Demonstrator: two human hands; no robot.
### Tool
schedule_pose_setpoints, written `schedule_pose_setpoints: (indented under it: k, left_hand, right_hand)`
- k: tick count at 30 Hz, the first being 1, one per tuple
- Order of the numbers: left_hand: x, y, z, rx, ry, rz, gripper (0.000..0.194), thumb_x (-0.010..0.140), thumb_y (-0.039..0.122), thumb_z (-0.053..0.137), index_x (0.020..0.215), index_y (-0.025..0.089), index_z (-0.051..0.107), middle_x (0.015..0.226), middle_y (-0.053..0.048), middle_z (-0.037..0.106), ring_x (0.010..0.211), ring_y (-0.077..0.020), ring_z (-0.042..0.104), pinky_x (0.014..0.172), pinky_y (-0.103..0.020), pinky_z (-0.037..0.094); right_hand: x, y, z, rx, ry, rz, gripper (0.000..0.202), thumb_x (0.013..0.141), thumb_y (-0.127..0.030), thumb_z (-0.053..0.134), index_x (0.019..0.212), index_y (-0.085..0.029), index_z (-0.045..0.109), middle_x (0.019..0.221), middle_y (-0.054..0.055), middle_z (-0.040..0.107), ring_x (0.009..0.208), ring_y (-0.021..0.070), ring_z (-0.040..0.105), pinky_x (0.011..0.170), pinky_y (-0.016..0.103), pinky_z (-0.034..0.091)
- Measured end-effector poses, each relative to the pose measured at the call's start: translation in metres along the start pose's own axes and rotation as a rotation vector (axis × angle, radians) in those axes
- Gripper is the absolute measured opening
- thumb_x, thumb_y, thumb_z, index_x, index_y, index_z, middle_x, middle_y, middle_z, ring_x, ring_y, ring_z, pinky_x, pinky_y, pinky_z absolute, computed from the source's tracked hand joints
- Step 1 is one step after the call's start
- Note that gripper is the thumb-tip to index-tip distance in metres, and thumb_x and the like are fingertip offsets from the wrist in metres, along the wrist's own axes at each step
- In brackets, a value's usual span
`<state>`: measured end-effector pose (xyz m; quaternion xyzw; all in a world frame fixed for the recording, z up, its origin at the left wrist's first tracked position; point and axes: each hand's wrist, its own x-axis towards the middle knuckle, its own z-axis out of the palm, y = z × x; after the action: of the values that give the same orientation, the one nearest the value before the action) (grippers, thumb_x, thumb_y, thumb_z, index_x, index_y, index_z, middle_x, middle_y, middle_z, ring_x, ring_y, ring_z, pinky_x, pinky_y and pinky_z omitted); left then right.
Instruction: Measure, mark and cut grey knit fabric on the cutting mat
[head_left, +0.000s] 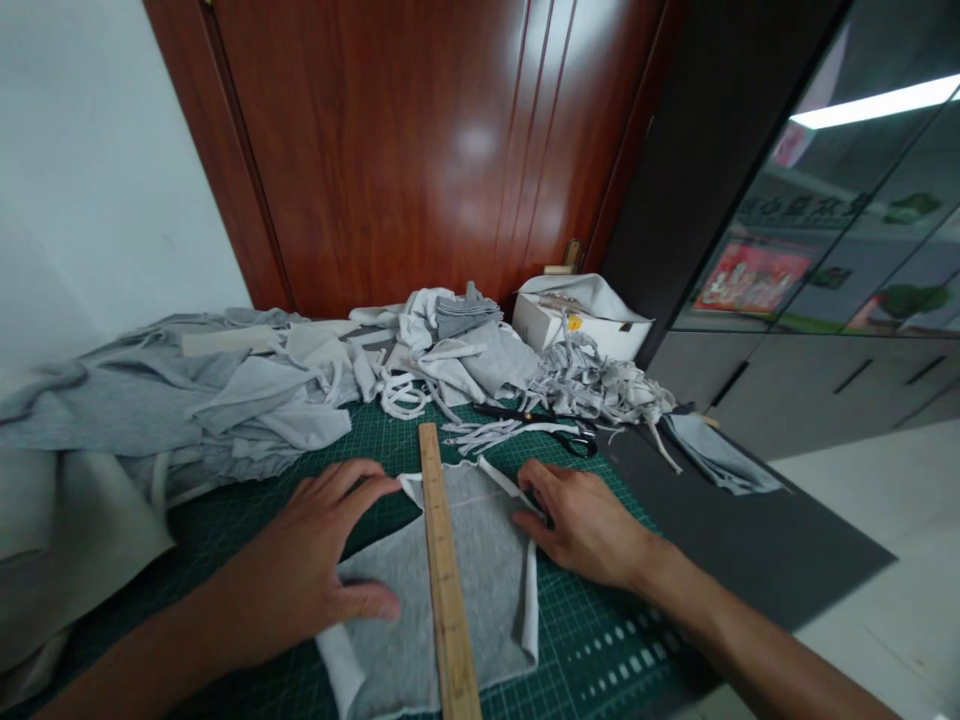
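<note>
I find a grey cloth piece (pixel 491 575) lying on the green cutting mat (pixel 570 625), directly in front of me and between my hands. Its right edge is rolled inward, its near left corner is turned over to a paler side, and a faint pinkish line crosses it near the far edge. A wooden ruler (pixel 445 570) rests lengthwise on the cloth, its far end projecting beyond the far edge onto the mat. My left hand (pixel 311 550) is spread, thumb well apart from the fingers; the forefinger tip meets the cloth's far left corner and the thumb lies over its left part. My right hand (pixel 581 512) is at the far right edge, fingers curled, with a gap between thumb and forefinger; the remaining fingers are partly hidden, and I cannot tell whether they grip the rolled edge. Beyond the ruler I note pale fabric strips (pixel 491 436) beside black-handled scissors (pixel 574 440). A heap of grey fabric (pixel 247 395) occupies the left; a tangle of scraps (pixel 600 385) lies at the far right, before a white box (pixel 544 325). A folded grey cloth (pixel 720 455) sits on the dark worktop (pixel 772 535), right of the mat.
</note>
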<state>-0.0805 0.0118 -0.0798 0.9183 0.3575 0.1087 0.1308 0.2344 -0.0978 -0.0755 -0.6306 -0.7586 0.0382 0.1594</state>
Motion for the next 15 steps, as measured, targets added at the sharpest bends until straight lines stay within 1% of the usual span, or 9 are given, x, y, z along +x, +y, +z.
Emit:
schedule_pose_setpoints:
  k: [2, 3, 4, 5, 7, 9, 11, 13, 15]
  left_hand:
    - [0.001, 0.005, -0.002, -0.011, -0.011, -0.016, 0.062, 0.074, 0.060, 0.081, 0.123, 0.026, 0.065, 0.130, -0.009, 0.064, 0.120, -0.0344, 0.061, 0.101, -0.044, 0.049]
    - [0.002, 0.007, -0.002, -0.011, -0.025, -0.022, 0.049, 0.079, 0.058, 0.076, 0.113, 0.024, 0.066, 0.119, -0.007, 0.067, 0.109, -0.0311, 0.063, 0.093, -0.041, 0.050]
    - [0.003, 0.010, -0.003, -0.005, -0.043, -0.023, 0.041, 0.084, 0.058, 0.071, 0.104, 0.023, 0.064, 0.109, -0.006, 0.067, 0.100, -0.0284, 0.064, 0.086, -0.038, 0.049]
    - [0.003, 0.011, -0.003, 0.005, -0.063, -0.019, 0.036, 0.088, 0.057, 0.065, 0.097, 0.022, 0.062, 0.100, -0.005, 0.067, 0.092, -0.0263, 0.063, 0.080, -0.037, 0.048]
    - [0.005, 0.012, -0.003, 0.026, -0.086, -0.014, 0.033, 0.094, 0.055, 0.056, 0.087, 0.022, 0.056, 0.089, -0.003, 0.065, 0.083, -0.0235, 0.061, 0.074, -0.035, 0.044]
    - [0.006, 0.012, -0.003, 0.026, -0.096, -0.012, 0.033, 0.097, 0.052, 0.051, 0.083, 0.022, 0.053, 0.084, -0.002, 0.064, 0.078, -0.0213, 0.059, 0.070, -0.034, 0.041]
    - [0.006, 0.011, -0.003, 0.012, -0.100, -0.007, 0.033, 0.097, 0.050, 0.050, 0.080, 0.022, 0.052, 0.081, -0.002, 0.064, 0.074, -0.0199, 0.057, 0.068, -0.032, 0.039]
    - [0.005, 0.010, -0.002, 0.001, -0.104, 0.001, 0.034, 0.096, 0.052, 0.052, 0.080, 0.022, 0.053, 0.080, -0.001, 0.064, 0.072, -0.0194, 0.056, 0.066, -0.032, 0.038]
    - [0.003, 0.010, -0.003, 0.001, -0.105, 0.007, 0.035, 0.095, 0.054, 0.054, 0.079, 0.022, 0.053, 0.079, -0.002, 0.064, 0.072, -0.0197, 0.056, 0.066, -0.032, 0.037]
  right_hand:
    - [0.005, 0.002, -0.001, 0.026, 0.016, 0.049, 0.028, 0.095, -0.037, 0.065, 0.113, -0.016, 0.058, 0.085, 0.007, 0.070, 0.070, 0.0212, 0.062, 0.063, 0.031, 0.035]
    - [0.008, 0.004, 0.000, 0.044, 0.031, 0.090, 0.035, 0.096, -0.042, 0.065, 0.117, -0.015, 0.058, 0.083, 0.007, 0.070, 0.069, 0.0213, 0.062, 0.062, 0.031, 0.034]
    - [0.012, 0.006, 0.001, 0.053, 0.043, 0.118, 0.041, 0.096, -0.045, 0.065, 0.119, -0.013, 0.058, 0.082, 0.007, 0.070, 0.069, 0.0216, 0.062, 0.061, 0.031, 0.034]
    - [0.017, 0.009, 0.003, 0.055, 0.050, 0.128, 0.042, 0.096, -0.048, 0.066, 0.119, -0.013, 0.059, 0.080, 0.007, 0.070, 0.068, 0.0215, 0.062, 0.060, 0.031, 0.033]
    - [0.025, 0.013, 0.006, 0.053, 0.054, 0.124, 0.036, 0.095, -0.046, 0.067, 0.111, -0.015, 0.064, 0.080, 0.007, 0.070, 0.070, 0.0212, 0.062, 0.061, 0.031, 0.033]
    - [0.032, 0.014, 0.009, 0.049, 0.053, 0.106, 0.023, 0.095, -0.040, 0.067, 0.099, -0.017, 0.067, 0.081, 0.006, 0.071, 0.071, 0.0204, 0.062, 0.062, 0.030, 0.033]
    - [0.035, 0.013, 0.011, 0.042, 0.055, 0.094, 0.014, 0.095, -0.031, 0.064, 0.091, -0.018, 0.068, 0.080, 0.006, 0.071, 0.071, 0.0196, 0.062, 0.063, 0.031, 0.034]
    - [0.037, 0.011, 0.013, 0.032, 0.059, 0.091, 0.011, 0.095, -0.024, 0.062, 0.089, -0.018, 0.068, 0.079, 0.006, 0.072, 0.071, 0.0197, 0.063, 0.064, 0.031, 0.035]
    - [0.037, 0.008, 0.014, 0.022, 0.066, 0.098, 0.009, 0.095, -0.021, 0.060, 0.090, -0.018, 0.068, 0.080, 0.007, 0.072, 0.071, 0.0208, 0.064, 0.063, 0.032, 0.036]
